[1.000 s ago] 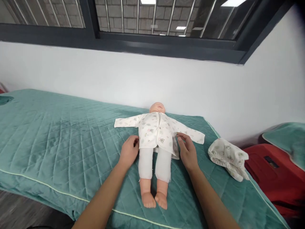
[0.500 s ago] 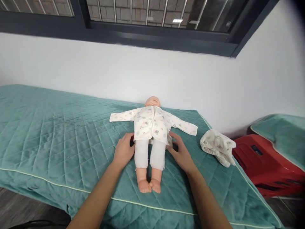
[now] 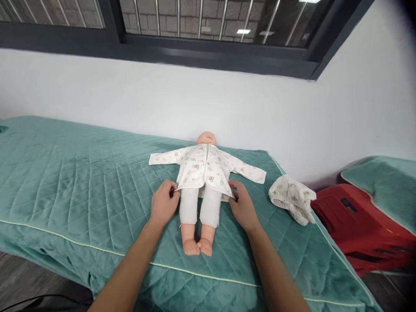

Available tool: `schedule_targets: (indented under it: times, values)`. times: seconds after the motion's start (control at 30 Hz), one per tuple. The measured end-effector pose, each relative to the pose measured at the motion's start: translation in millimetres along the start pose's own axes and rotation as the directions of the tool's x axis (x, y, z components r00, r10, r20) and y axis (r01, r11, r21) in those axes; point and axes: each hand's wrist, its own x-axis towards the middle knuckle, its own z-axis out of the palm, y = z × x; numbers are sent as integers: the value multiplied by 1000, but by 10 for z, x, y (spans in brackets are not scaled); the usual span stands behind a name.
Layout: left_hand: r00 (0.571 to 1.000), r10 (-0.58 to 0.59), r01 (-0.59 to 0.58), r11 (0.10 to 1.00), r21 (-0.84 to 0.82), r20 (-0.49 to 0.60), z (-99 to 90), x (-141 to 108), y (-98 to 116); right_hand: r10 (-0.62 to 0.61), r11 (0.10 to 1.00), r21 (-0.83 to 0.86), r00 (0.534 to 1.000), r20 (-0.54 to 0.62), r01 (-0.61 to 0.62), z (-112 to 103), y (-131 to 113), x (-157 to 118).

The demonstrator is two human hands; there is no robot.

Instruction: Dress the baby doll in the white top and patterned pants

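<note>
A baby doll (image 3: 189,208) lies on its back on a green quilted cover (image 3: 97,182), feet toward me. It wears a white printed jacket (image 3: 204,167) with both sleeves spread out. My left hand (image 3: 164,201) pinches the jacket's lower left corner beside the doll's hip. At the opposite side, my right hand (image 3: 242,203) has its fingers closed on the lower right corner of the hem. The hem is pulled outward between both hands. Bunched up to the right lies a white printed cloth (image 3: 291,198).
Behind the doll rises a white wall (image 3: 162,99) below a dark window frame (image 3: 208,54). A red plastic object (image 3: 344,216), partly under another green cover (image 3: 386,182), stands at the right. A black cable (image 3: 48,297) shows at the lower left.
Both hands have closed on the jacket's hem corners and drawn them outward, so the hem is spread wider. The view has shifted slightly.
</note>
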Motion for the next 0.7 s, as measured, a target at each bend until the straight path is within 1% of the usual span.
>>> schedule_targets:
  times: [0.1, 0.17, 0.23, 0.3, 0.33, 0.37, 0.43, 0.47, 0.53, 0.57, 0.63, 0.67, 0.7]
  values:
    - [1000, -1, 1, 1000, -24, 16, -4, 6, 14, 14, 994, 109, 1000, 10, -15, -22, -35, -7]
    - [1000, 3, -2, 996, -89, 10, -6, 18, -4, 65, 961, 270, 998, 16, -67, -53, -22, -6]
    - [999, -36, 30, 975, -221, -23, -4, 47, -38, 149, 872, 469, 989, 16, -139, -95, 42, 17]
    - [989, -144, 117, 902, -416, -35, 6, 103, -67, 239, 760, 619, 971, 16, -197, -133, 146, 80]
    - [976, -215, 174, 837, -518, -18, 16, 144, -72, 273, 716, 663, 962, 20, -217, -143, 202, 131]
    - [958, -286, 236, 751, -616, 18, 31, 194, -67, 300, 686, 689, 953, 28, -236, -145, 252, 194]
    - [910, -389, 349, 540, -766, 141, 78, 317, -28, 331, 659, 699, 941, 62, -278, -116, 313, 347]
    - [889, -402, 397, 433, -809, 221, 112, 385, 5, 337, 655, 696, 938, 81, -295, -85, 318, 427]
    - [844, -368, 494, 246, -834, 391, 201, 524, 84, 342, 651, 688, 933, 112, -321, 3, 275, 569]
    - [819, -333, 541, 176, -822, 468, 253, 590, 125, 334, 654, 685, 935, 117, -320, 54, 233, 623]
    - [772, -276, 611, 72, -788, 573, 365, 711, 204, 310, 661, 690, 945, 107, -295, 150, 132, 692]
    - [758, -262, 626, 33, -779, 598, 419, 765, 240, 292, 667, 692, 952, 97, -275, 187, 83, 713]
    - [752, -252, 630, 4, -777, 609, 466, 815, 275, 272, 670, 698, 958, 87, -253, 213, 39, 730]
